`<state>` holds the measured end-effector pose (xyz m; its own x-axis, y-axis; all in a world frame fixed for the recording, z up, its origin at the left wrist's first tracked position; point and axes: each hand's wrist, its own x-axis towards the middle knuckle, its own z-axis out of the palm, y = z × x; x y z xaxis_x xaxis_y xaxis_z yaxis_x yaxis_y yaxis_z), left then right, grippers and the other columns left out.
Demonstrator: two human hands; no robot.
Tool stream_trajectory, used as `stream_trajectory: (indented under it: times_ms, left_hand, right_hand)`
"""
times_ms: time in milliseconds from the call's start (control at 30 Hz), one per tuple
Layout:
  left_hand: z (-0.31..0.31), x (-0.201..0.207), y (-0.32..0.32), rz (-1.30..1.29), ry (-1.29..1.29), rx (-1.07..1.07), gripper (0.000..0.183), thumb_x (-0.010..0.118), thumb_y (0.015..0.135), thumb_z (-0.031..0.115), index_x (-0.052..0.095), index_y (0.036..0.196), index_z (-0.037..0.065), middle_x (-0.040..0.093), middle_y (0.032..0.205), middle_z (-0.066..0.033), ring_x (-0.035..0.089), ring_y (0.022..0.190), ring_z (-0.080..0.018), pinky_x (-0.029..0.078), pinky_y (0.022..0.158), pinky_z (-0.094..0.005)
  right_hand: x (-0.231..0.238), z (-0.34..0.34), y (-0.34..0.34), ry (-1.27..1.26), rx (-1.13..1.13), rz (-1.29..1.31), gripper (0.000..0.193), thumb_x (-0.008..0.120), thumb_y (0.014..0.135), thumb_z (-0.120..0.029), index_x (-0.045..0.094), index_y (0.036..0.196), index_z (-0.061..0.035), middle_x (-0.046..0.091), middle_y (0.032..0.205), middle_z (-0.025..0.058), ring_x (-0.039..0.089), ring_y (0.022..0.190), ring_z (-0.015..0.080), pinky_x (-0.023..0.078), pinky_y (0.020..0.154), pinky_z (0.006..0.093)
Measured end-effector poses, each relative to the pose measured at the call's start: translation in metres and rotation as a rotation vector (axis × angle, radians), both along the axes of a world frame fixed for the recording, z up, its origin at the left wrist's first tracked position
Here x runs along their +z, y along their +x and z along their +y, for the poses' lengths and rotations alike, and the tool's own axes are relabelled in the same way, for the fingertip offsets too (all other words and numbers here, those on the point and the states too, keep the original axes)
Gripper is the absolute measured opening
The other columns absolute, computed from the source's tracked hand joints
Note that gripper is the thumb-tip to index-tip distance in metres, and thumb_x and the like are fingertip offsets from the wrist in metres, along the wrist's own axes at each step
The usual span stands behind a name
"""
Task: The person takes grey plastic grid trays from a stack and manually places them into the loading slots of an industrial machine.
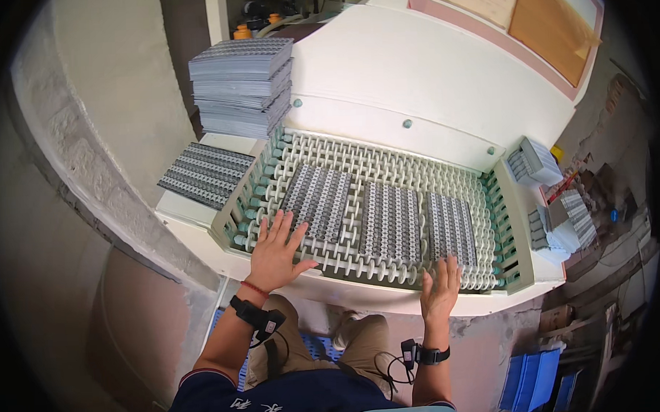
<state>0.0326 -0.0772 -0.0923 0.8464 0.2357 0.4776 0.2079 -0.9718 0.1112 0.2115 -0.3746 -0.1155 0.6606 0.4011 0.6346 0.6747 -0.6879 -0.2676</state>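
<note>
Three flat grey panels with a repeated pattern lie side by side on a bed of white roller wheels (383, 271): a left panel (319, 199), a middle panel (390, 222) and a right panel (451, 227). My left hand (275, 255) is spread with fingers apart at the near left corner of the left panel; whether it touches cannot be made out. At the near edge of the right panel is my right hand (440, 289), its fingers stretched out and the thumb apart. Neither hand grips anything.
Left of the rollers, more patterned panels (207, 174) rest on a white ledge, with a tall stack (240, 93) behind. Small stacks of grey pieces (533, 162) stand on the right side. A white machine cover (383, 73) rises beyond the rollers. Blue crates (529, 381) sit low at right.
</note>
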Motion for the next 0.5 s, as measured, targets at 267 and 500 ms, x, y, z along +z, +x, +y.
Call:
stream_trajectory:
  times_ms: [267, 500]
  left_hand:
    - [-0.003, -0.005, 0.003, -0.057, 0.029, 0.021, 0.066, 0.052, 0.078, 0.057, 0.046, 0.126, 0.012, 0.040, 0.130, -0.0216, 0.033, 0.125, -0.0375, 0.021, 0.103, -0.0512]
    - [-0.003, -0.008, 0.003, -0.073, 0.018, 0.026, 0.063, 0.053, 0.079, 0.055, 0.047, 0.125, 0.012, 0.040, 0.130, -0.0212, 0.034, 0.124, -0.0379, 0.022, 0.103, -0.0512]
  right_hand:
    - [-0.034, -0.005, 0.005, 0.007, -0.018, -0.209, 0.038, 0.033, 0.090, -0.018, 0.055, 0.114, 0.0006, 0.050, 0.123, 0.0175, 0.043, 0.120, 0.0347, 0.027, 0.103, 0.0453]
    - [-0.034, -0.006, 0.004, -0.011, -0.051, -0.231, 0.041, 0.027, 0.093, -0.020, 0.054, 0.116, -0.0002, 0.049, 0.125, 0.0155, 0.039, 0.123, 0.0316, 0.025, 0.104, 0.0440]
